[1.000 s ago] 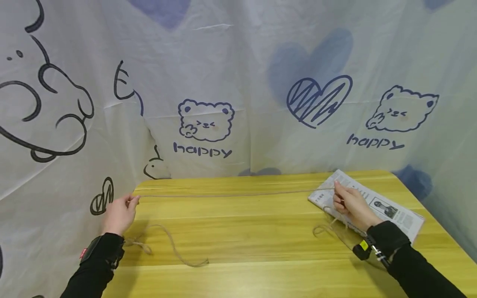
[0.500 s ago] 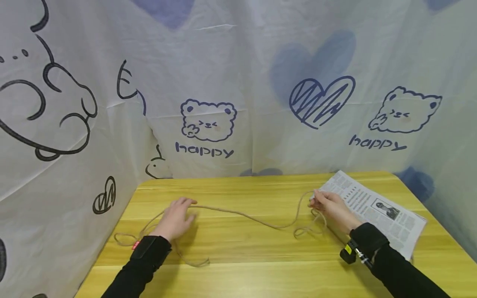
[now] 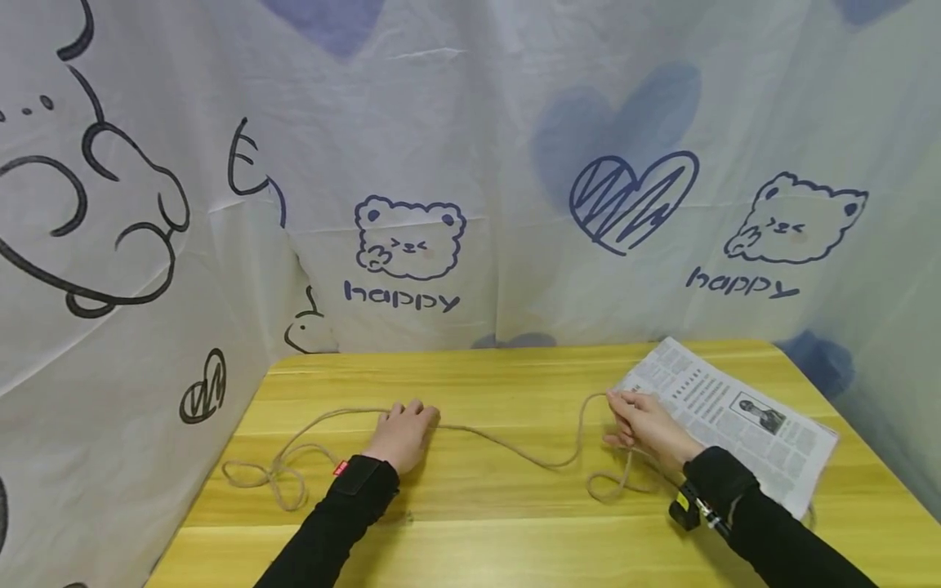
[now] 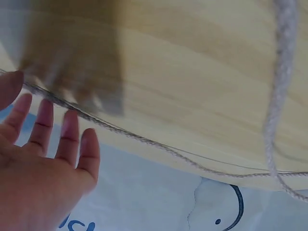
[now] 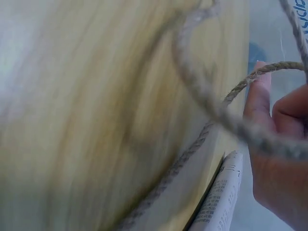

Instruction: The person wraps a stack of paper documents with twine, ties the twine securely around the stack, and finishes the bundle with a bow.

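Observation:
A thin tan rope (image 3: 518, 452) runs loosely across the wooden table in the head view, with loops at its left and right ends. My left hand (image 3: 403, 437) lies low over the rope near the middle of the table. In the left wrist view its fingers (image 4: 69, 134) are spread and nearly straight, and the rope (image 4: 187, 161) passes along their tips. At the right, my right hand (image 3: 653, 426) pinches the rope between thumb and forefinger. Rope loops (image 5: 197, 96) hang close to the right wrist camera, and part of that hand is out of its frame.
A folded newspaper (image 3: 735, 420) lies on the right of the yellow wooden table (image 3: 485, 539), partly behind my right hand and forearm. A printed white curtain (image 3: 515, 269) hangs at the table's back edge and along its sides.
The rope was stretched taut between both hands and now lies slack. My left hand has let go of it and moved right along it. My right hand has shifted slightly left and lower.

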Demonstrator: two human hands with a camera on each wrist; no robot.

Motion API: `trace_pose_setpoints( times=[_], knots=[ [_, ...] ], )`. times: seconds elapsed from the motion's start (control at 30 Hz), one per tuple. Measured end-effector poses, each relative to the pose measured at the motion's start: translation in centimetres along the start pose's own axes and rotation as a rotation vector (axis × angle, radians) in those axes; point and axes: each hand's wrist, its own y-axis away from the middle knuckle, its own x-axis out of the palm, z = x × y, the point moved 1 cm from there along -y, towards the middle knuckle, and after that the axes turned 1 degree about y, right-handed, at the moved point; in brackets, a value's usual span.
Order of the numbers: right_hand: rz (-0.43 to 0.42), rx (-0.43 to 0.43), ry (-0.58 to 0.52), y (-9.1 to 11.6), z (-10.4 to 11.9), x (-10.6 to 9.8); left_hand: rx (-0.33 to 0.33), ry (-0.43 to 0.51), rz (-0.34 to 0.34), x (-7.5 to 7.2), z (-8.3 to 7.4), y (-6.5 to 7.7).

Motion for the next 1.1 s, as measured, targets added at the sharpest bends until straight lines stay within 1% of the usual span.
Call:
trace_pose_setpoints(
  times=[0.1, 0.17, 0.23, 0.27, 0.33, 0.37, 0.47, 0.57, 0.67, 0.8, 0.9, 1.0, 1.1],
  knots=[
    [0.017, 0.001, 0.004, 0.2, 0.1, -0.1, -0.013, -0.021, -0.015, -0.1, 0.0, 0.4],
    [0.017, 0.005, -0.001, 0.3, 0.2, -0.2, -0.02, -0.03, -0.005, -0.2, 0.1, 0.7],
    [0.005, 0.01, -0.005, 0.3, 0.2, -0.3, -0.029, -0.019, 0.02, -0.3, 0.3, 0.9],
    [0.0, 0.01, -0.008, 0.3, 0.2, -0.4, -0.028, -0.006, 0.019, -0.4, 0.5, 1.0],
    [-0.011, 0.013, -0.009, 0.4, 0.2, -0.5, -0.023, 0.017, -0.009, -0.4, 1.1, 1.0],
    [-0.017, 0.014, -0.004, 0.4, 0.2, -0.6, -0.033, 0.047, -0.026, -0.5, 1.5, 1.0],
    [-0.024, 0.008, 0.036, 0.6, -0.1, -1.0, -0.083, 0.154, -0.103, -1.1, 3.0, 1.1],
    [-0.02, -0.02, 0.1, 1.0, -0.4, -1.6, -0.171, 0.254, -0.155, -2.3, 4.6, 1.5],
    [-0.007, -0.042, 0.138, 1.4, -0.7, -2.3, -0.254, 0.283, -0.201, -3.6, 6.2, 1.9],
    [-0.024, 0.0, 0.117, 2.1, -0.7, -3.2, -0.344, 0.256, -0.244, -4.9, 8.2, 2.6],
    [-0.034, 0.055, 0.078, 2.5, -0.6, -3.6, -0.387, 0.23, -0.276, -5.6, 9.3, 3.1],
    [-0.015, 0.121, 0.053, 3.0, -0.6, -3.8, -0.416, 0.224, -0.288, -5.9, 9.9, 3.3],
    [0.02, 0.172, 0.036, 3.2, -0.6, -3.8, -0.432, 0.239, -0.259, -5.9, 9.8, 3.4]
  ],
)
